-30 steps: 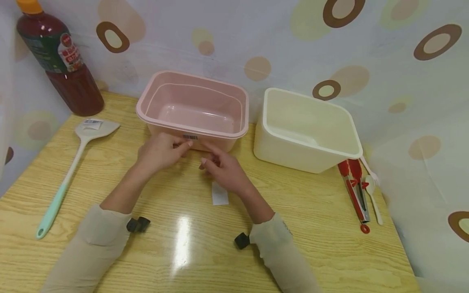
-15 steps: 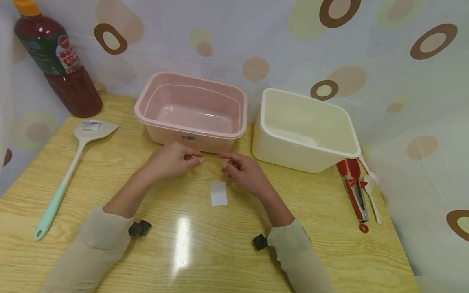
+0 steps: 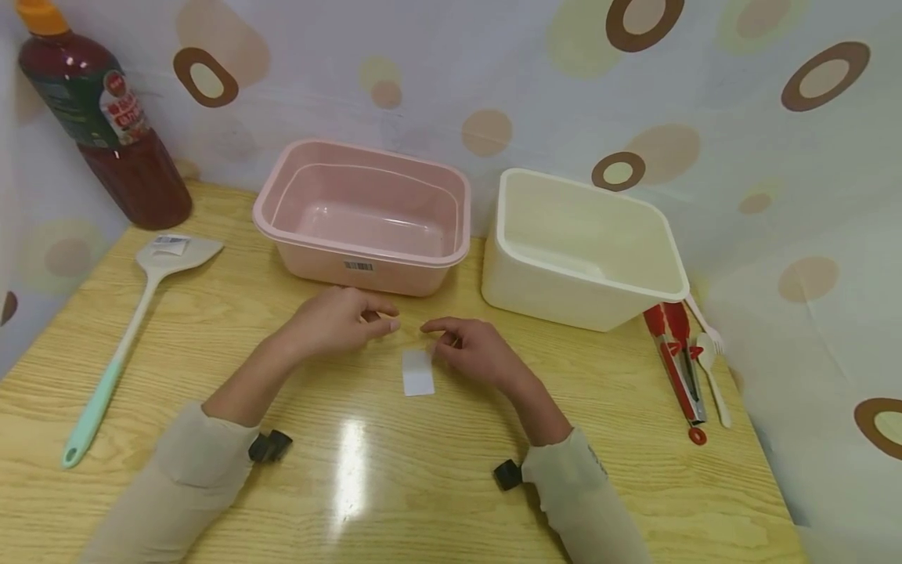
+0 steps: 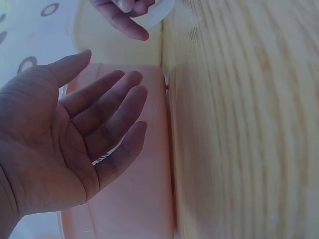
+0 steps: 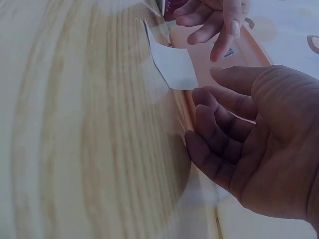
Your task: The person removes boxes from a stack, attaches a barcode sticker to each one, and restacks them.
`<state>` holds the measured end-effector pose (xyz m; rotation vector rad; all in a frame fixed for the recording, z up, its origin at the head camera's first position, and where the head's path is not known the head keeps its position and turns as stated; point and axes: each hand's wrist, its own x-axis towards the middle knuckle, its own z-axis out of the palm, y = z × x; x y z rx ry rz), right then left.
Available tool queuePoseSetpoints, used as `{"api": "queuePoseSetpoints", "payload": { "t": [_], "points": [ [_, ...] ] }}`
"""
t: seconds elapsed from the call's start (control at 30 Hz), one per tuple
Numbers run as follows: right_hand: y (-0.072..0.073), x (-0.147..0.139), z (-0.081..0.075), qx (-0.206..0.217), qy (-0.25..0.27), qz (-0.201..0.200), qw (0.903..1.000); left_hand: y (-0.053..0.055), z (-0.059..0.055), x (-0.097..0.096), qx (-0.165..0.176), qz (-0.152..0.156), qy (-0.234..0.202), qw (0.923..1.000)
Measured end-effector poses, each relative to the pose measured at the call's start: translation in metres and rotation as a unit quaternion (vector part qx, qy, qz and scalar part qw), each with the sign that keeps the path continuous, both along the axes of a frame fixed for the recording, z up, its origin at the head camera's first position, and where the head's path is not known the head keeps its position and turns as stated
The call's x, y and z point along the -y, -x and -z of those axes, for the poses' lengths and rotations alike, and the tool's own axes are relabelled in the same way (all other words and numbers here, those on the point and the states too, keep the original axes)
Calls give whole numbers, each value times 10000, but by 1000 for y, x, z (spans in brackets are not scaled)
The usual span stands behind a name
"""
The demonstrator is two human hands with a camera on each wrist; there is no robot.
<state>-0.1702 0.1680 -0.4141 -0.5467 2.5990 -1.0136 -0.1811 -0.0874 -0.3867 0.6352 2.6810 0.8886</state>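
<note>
My left hand point(image 3: 338, 321) hovers over the table in front of the pink basin point(image 3: 359, 270), its fingers loosely bent and holding nothing. Facing it, my right hand point(image 3: 475, 350) is close beside a small white paper slip point(image 3: 418, 373), fingertips near the slip's upper right corner. In the right wrist view the slip point(image 5: 174, 67) curls up slightly at one end, just past the thumb and fingers, and nothing sits between them. The left wrist view has the left palm point(image 4: 45, 134) with relaxed fingers in front of the basin's pink wall point(image 4: 134, 199). A barcode sticker point(image 3: 358, 266) is on the basin's front.
A cream bin point(image 3: 564, 294) stands right of the basin. Red tongs point(image 3: 676, 368), a white spoon point(image 3: 715, 384) and a pale fork point(image 3: 705, 321) lie at the right edge. On the left are a turner point(image 3: 127, 337) with a mint handle and a tall bottle of red liquid point(image 3: 137, 172).
Both hands have drawn back from the basin's barcode sticker toward the person and moved apart. The right hand has come down beside the paper slip. The basin has stayed in place.
</note>
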Motion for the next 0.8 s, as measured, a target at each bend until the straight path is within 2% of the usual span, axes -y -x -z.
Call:
{"api": "queuePoseSetpoints", "payload": {
  "t": [0.27,0.43,0.67,0.8],
  "points": [
    [-4,-1,2,129,-385,-43,9992,-1,1,-4,17,51,-10,10000],
    [-6,0,7,71,-560,-112,9983,-3,2,-6,67,111,0,9999],
    [-6,0,10,-31,-530,-206,9984,-5,2,-6,37,114,-6,9999],
    [-5,-1,7,-59,-471,-117,9988,-5,1,-6,63,15,74,10000]
  ]
}}
